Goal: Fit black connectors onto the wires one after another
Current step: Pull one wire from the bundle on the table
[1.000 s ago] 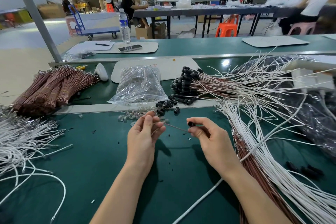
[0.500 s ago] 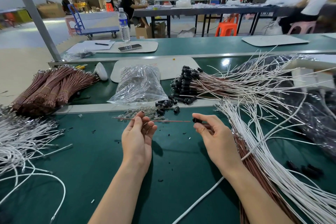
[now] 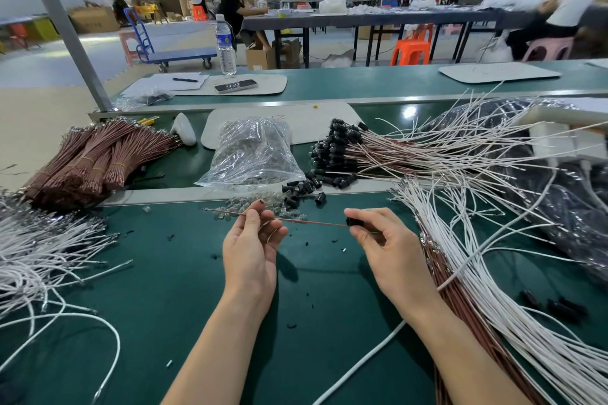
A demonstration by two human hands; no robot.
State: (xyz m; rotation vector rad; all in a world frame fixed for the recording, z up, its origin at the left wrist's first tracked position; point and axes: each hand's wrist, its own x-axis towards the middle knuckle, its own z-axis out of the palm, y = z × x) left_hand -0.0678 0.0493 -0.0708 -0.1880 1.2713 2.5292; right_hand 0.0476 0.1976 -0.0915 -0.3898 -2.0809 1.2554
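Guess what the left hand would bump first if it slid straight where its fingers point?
Probably the little clear parts just beyond the left hand, then the plastic bag behind them; depth is hard to judge.

Between the left hand [image 3: 251,250] and right hand [image 3: 388,250] and the table's [image 3: 184,322] near edge lies bare green mat with small black scraps — room to pass. White wires [image 3: 42,256] cover the left edge; a fan of white and brown wires [image 3: 493,289] fills the right side. Toward the far edge, loose black connectors [image 3: 296,191], a plastic bag [image 3: 253,154] and a metal strip [image 3: 184,196] bar the way — as does the thin wire [image 3: 312,223] stretched between the hands.
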